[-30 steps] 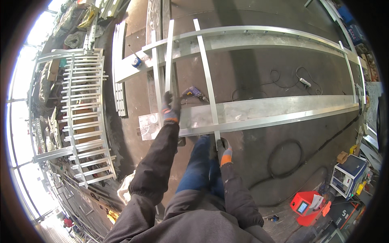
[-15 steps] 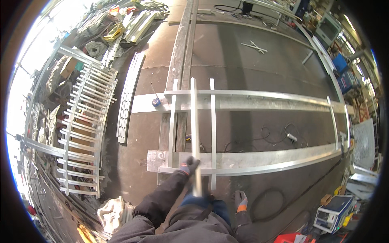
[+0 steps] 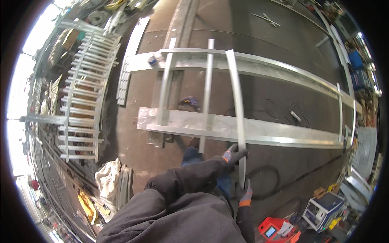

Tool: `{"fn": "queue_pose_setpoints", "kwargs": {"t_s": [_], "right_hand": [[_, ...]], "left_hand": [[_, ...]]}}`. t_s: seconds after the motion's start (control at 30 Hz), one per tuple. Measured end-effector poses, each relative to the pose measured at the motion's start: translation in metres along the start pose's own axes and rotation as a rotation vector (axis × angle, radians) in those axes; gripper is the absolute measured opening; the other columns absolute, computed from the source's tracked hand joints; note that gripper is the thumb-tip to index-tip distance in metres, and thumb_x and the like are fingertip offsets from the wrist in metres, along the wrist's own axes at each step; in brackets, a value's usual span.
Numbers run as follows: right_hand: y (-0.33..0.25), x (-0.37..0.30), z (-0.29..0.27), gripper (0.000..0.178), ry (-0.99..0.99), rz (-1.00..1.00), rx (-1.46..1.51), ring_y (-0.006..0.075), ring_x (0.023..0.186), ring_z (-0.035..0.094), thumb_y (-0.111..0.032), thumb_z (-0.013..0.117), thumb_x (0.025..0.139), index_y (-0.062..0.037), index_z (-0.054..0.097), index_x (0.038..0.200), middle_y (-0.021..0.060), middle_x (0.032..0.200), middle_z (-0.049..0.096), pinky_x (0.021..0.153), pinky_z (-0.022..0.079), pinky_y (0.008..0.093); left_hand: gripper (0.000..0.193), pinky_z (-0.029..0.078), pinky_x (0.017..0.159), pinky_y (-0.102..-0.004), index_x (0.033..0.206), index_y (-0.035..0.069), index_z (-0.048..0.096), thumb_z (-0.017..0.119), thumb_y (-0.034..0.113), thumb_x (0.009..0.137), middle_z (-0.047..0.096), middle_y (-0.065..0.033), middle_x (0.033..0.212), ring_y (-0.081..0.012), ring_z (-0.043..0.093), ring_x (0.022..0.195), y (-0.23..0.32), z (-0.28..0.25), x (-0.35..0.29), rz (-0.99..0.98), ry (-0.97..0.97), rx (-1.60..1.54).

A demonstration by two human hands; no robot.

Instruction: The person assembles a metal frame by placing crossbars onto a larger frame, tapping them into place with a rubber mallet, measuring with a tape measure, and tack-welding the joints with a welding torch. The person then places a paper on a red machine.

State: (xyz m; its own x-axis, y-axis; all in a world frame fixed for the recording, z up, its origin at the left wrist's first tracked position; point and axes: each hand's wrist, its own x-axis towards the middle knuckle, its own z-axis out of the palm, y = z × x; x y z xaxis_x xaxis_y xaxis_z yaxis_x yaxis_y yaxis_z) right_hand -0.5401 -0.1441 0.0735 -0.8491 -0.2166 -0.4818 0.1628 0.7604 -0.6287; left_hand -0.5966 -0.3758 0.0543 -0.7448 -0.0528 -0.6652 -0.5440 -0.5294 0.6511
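Observation:
A long silvery metal bar [image 3: 236,97] slants up and away from me over the flat metal frame. My gloved left hand [image 3: 234,155] is closed round it, below the frame's near rail [image 3: 275,140]. At the bar's lower end, my gloved right hand [image 3: 246,192] has its fingers up against the metal and appears to grip it. To the left of the held bar, two crossbars [image 3: 208,81] lie over the near rail and the far rail [image 3: 279,64]. Wide flat metal beams [image 3: 190,118] lie beneath the rails.
A ladder-like rack of metal bars [image 3: 87,95] stands at the left. A blue tape measure [image 3: 152,60] sits on the far beam. A black cable [image 3: 279,178] curls across the floor at right, near a blue-and-white machine [image 3: 323,210] and a red box [image 3: 272,230]. White cloth [image 3: 107,178] lies at lower left.
The bar has swung and moved right, past the second crossbar, with my left hand on it. My right hand, apart from it before, is now at its lower end. The view has shifted.

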Motion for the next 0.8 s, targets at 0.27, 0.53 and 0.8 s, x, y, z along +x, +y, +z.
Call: {"fn": "queue_pose_setpoints", "kwargs": {"t_s": [0.27,0.53,0.8], "right_hand": [[0.306,-0.15,-0.118,0.061,-0.03,0.43,-0.257,0.0401,0.11,0.066,-0.052,0.077,0.079,-0.0079,0.065,0.12,0.0204,0.116,0.07,0.093,0.052,0.0449],[0.303,-0.053,-0.158,0.058,0.073,0.274,0.141,0.0351,0.109,0.068,-0.038,0.077,0.084,-0.009,0.06,0.132,0.0197,0.114,0.072,0.094,0.052,0.0428],[0.36,0.113,-0.287,0.061,0.521,0.486,0.141,0.0461,0.11,0.062,-0.003,0.049,0.094,-0.0086,0.036,0.153,0.0249,0.117,0.066,0.096,0.049,0.0487]], "left_hand": [[0.024,0.055,0.067,-0.0355,0.114,0.008,0.056,0.064,0.025,0.1,0.064,-0.0073,0.098,-0.0191,0.065,0.083,-0.026,0.118,0.103,0.168,0.086,-0.435],[0.024,0.058,0.084,-0.0375,0.118,0.006,0.058,0.062,0.024,0.101,0.068,-0.0076,0.101,-0.0215,0.069,0.097,-0.103,0.308,0.104,0.031,-0.364,0.135],[0.049,0.054,0.083,-0.0329,0.133,0.0,0.053,0.071,0.018,0.091,0.068,-0.0126,0.108,-0.0202,0.066,0.094,-0.101,0.419,0.273,0.353,-0.166,0.854]]}}
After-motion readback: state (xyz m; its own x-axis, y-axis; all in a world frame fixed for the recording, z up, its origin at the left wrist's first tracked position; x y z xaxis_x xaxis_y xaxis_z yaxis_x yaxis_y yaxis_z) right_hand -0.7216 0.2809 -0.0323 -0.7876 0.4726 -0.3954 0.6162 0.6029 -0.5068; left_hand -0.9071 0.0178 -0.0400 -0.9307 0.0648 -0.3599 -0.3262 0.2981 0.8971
